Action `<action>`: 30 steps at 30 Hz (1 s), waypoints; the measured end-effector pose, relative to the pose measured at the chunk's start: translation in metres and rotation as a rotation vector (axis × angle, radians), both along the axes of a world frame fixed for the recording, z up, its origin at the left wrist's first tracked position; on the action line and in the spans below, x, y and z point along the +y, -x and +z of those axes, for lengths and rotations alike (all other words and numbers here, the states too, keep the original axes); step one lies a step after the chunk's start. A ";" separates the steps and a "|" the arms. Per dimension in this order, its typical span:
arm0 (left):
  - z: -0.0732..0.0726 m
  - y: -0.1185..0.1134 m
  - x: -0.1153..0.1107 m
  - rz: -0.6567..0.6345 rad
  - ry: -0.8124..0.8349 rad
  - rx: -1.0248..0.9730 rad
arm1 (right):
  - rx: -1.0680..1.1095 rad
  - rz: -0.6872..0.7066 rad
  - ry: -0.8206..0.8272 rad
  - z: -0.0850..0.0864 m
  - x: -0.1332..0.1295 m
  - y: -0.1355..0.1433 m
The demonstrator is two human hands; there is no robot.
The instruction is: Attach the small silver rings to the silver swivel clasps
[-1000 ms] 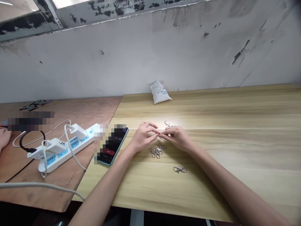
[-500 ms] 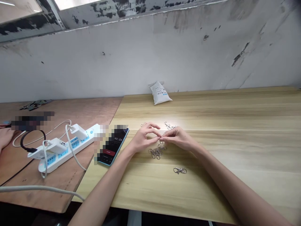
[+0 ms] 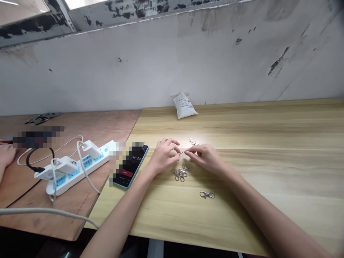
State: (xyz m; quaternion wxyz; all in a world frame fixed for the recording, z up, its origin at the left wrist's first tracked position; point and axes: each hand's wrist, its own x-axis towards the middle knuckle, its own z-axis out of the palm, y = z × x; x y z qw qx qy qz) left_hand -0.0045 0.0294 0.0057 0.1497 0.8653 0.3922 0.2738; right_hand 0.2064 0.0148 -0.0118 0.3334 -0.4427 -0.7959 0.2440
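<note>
My left hand [image 3: 167, 154] and my right hand [image 3: 204, 157] face each other over the light wooden table [image 3: 268, 150]. A small metal piece [image 3: 182, 152] shows between their fingertips, pinched from both sides; its exact shape is too small to tell. Just below the hands lies a pile of silver clasps [image 3: 181, 174]. Nearer the front edge sits a separate pair of clasps [image 3: 207, 194]. Behind my right hand are several small metal rings [image 3: 192, 142], partly hidden by the fingers.
A phone [image 3: 131, 166] lies left of my left forearm. On the brown table is a white power strip [image 3: 88, 162] with plugs and cables. A white packet [image 3: 185, 106] stands near the wall. Another person's hand [image 3: 7, 154] is at the far left.
My fingertips have drawn slightly apart, and the small metal piece now shows between them. The whole view has shifted slightly.
</note>
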 end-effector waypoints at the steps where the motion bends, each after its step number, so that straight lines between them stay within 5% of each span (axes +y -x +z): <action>1: -0.001 0.000 0.000 0.030 -0.016 0.035 | -0.029 -0.035 -0.103 -0.003 0.000 0.002; 7: -0.002 0.000 0.000 0.134 -0.061 0.072 | -0.047 -0.016 -0.279 -0.009 -0.006 0.016; 14: 0.003 -0.001 -0.003 0.116 -0.088 -0.017 | 0.066 -0.096 -0.134 -0.005 -0.007 0.017; 20: 0.008 -0.003 -0.007 0.051 -0.171 -0.027 | 0.117 0.043 -0.012 -0.003 -0.002 0.010; 30: -0.002 -0.005 -0.004 0.016 -0.056 0.083 | -0.127 -0.103 -0.444 -0.005 -0.005 0.006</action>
